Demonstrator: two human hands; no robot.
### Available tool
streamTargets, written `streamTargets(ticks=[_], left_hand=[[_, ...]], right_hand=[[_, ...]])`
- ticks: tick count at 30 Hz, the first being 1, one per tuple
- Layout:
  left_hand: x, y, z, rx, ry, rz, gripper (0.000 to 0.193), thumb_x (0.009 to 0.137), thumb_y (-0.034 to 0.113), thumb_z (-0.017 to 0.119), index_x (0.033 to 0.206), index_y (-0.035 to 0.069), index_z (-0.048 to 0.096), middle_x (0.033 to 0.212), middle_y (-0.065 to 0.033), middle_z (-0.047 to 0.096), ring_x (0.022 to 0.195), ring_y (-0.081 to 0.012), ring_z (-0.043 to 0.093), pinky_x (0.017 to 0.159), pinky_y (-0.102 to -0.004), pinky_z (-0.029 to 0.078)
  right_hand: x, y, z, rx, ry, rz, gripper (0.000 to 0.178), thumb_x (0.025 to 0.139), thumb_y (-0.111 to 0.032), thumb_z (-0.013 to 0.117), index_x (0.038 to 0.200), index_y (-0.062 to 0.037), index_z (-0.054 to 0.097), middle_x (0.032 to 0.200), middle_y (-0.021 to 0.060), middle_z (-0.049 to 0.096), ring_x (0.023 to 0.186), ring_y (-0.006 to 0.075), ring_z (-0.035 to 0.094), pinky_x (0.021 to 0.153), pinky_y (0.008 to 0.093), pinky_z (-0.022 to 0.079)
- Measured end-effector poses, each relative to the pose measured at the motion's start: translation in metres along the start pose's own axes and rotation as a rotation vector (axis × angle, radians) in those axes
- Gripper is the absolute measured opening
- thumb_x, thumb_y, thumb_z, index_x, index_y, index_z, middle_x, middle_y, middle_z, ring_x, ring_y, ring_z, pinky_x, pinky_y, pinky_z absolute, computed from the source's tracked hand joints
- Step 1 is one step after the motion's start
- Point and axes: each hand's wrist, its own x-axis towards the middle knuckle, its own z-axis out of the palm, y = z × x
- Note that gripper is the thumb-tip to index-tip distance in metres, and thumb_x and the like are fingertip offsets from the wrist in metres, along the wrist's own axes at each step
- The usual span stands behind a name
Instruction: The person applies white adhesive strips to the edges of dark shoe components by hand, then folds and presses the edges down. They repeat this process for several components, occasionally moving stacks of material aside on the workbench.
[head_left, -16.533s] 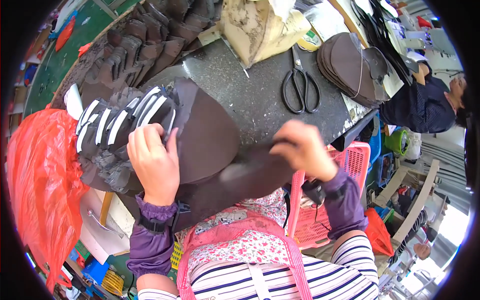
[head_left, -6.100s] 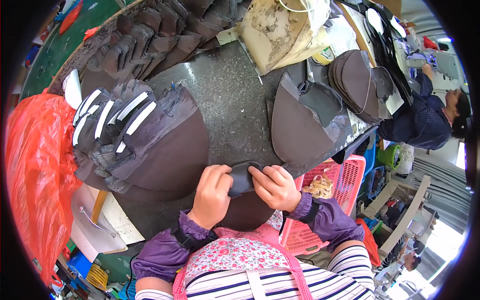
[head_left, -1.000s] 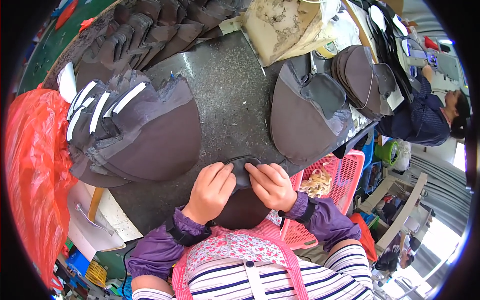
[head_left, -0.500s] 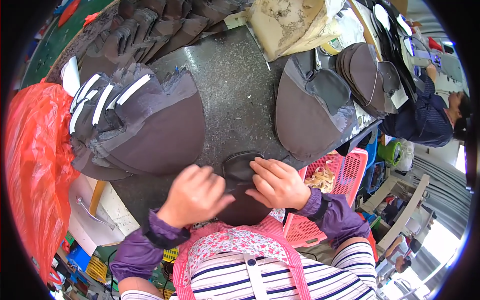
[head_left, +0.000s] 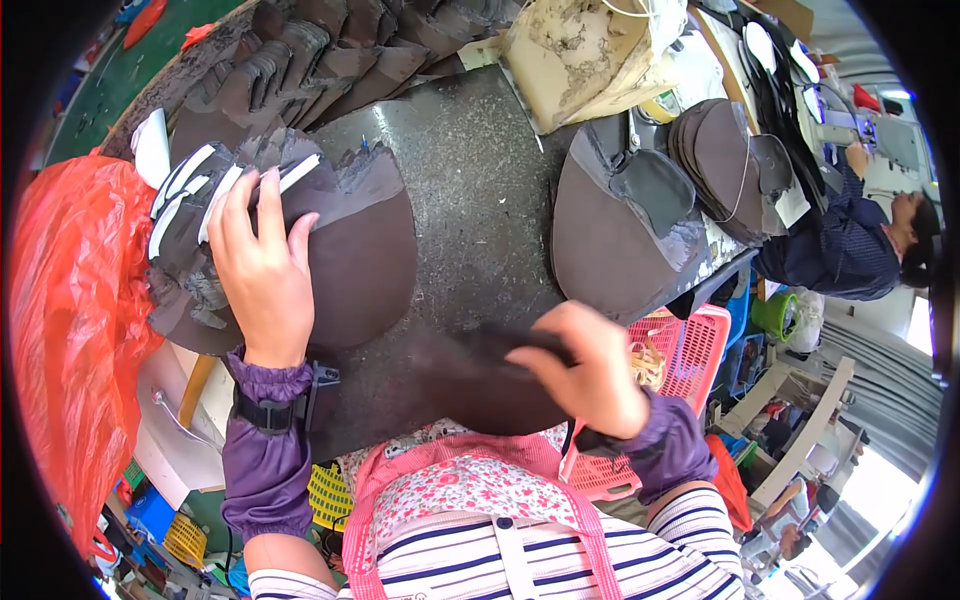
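My left hand [head_left: 263,262] lies over the left stack of dark brown, rounded leather-like pieces [head_left: 365,245]. Its fingers are outstretched, with the tips at the white strips [head_left: 302,171] along the stack's ragged grey edge. Near my apron, my right hand [head_left: 590,365] closes around the edge of another dark brown leather-like piece [head_left: 500,400]. Both that hand and the piece are smeared by motion. To the right lies a second stack of dark brown pieces [head_left: 600,240], with a small black oval piece [head_left: 655,187] on top.
Many overlapping brown pieces [head_left: 330,60] line the back left. A stained cream container [head_left: 590,60] stands at the back, near a tied bundle [head_left: 715,160]. A red plastic bag [head_left: 80,330] hangs at left, a pink basket [head_left: 690,350] stands at right. Another person [head_left: 850,235] works farther right.
My left hand has moved from the piece before me up and left onto the left stack. My right hand has shifted slightly right and down, pulling the piece rightward.
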Motion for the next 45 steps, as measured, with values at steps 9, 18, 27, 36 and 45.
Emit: streamTargets(ticks=[9, 18, 27, 36, 45], left_hand=[[-0.005, 0.001, -0.009, -0.309, 0.003, -0.016, 0.024, 0.077, -0.004, 0.071, 0.093, 0.001, 0.055, 0.108, -0.0126, 0.058, 0.098, -0.0314, 0.057, 0.084, -0.0382, 0.047], [0.004, 0.043, -0.076, -1.138, -0.955, -0.323, 0.020, 0.086, 0.004, 0.066, 0.081, 0.001, 0.047, 0.071, -0.0083, 0.056, 0.074, -0.0065, 0.044, 0.063, -0.0264, 0.039], [-0.051, 0.081, -0.014, -0.651, -0.492, 0.511, 0.035, 0.069, 0.019, 0.077, 0.094, 0.000, 0.062, 0.111, -0.0141, 0.056, 0.097, -0.0317, 0.057, 0.081, -0.0420, 0.049], [-0.061, 0.081, -0.017, -0.713, -0.395, 0.648, 0.040, 0.063, 0.010, 0.077, 0.099, -0.001, 0.063, 0.121, -0.0137, 0.054, 0.103, -0.0320, 0.059, 0.089, -0.0426, 0.050], [-0.077, 0.094, -0.008, -0.929, -0.536, -0.149, 0.037, 0.058, -0.010, 0.070, 0.093, -0.002, 0.063, 0.099, -0.0158, 0.062, 0.089, -0.0346, 0.063, 0.078, -0.0394, 0.053]], right_hand=[[0.074, 0.091, -0.072, -0.651, 0.735, -0.039, 0.029, 0.073, -0.008, 0.080, 0.094, -0.0006, 0.062, 0.088, 0.0130, 0.062, 0.082, 0.0250, 0.059, 0.076, 0.0351, 0.049], [0.060, 0.098, -0.060, -0.584, 0.396, -0.188, 0.026, 0.081, -0.002, 0.068, 0.106, 0.0004, 0.064, 0.102, 0.0152, 0.064, 0.093, 0.0338, 0.059, 0.084, 0.0376, 0.049], [0.019, 0.019, -0.006, 0.007, -0.164, -0.103, 0.046, 0.076, -0.004, 0.073, 0.118, 0.0000, 0.057, 0.104, 0.0204, 0.063, 0.092, 0.0360, 0.062, 0.081, 0.0403, 0.051], [0.002, 0.030, 0.045, -0.046, -0.032, 0.248, 0.052, 0.063, 0.004, 0.073, 0.112, 0.0016, 0.055, 0.095, 0.0194, 0.060, 0.084, 0.0334, 0.060, 0.076, 0.0388, 0.051], [-0.008, 0.041, 0.029, -0.389, 0.028, -0.404, 0.046, 0.055, -0.004, 0.071, 0.098, 0.0032, 0.060, 0.104, 0.0197, 0.063, 0.092, 0.0331, 0.060, 0.079, 0.0411, 0.051]])
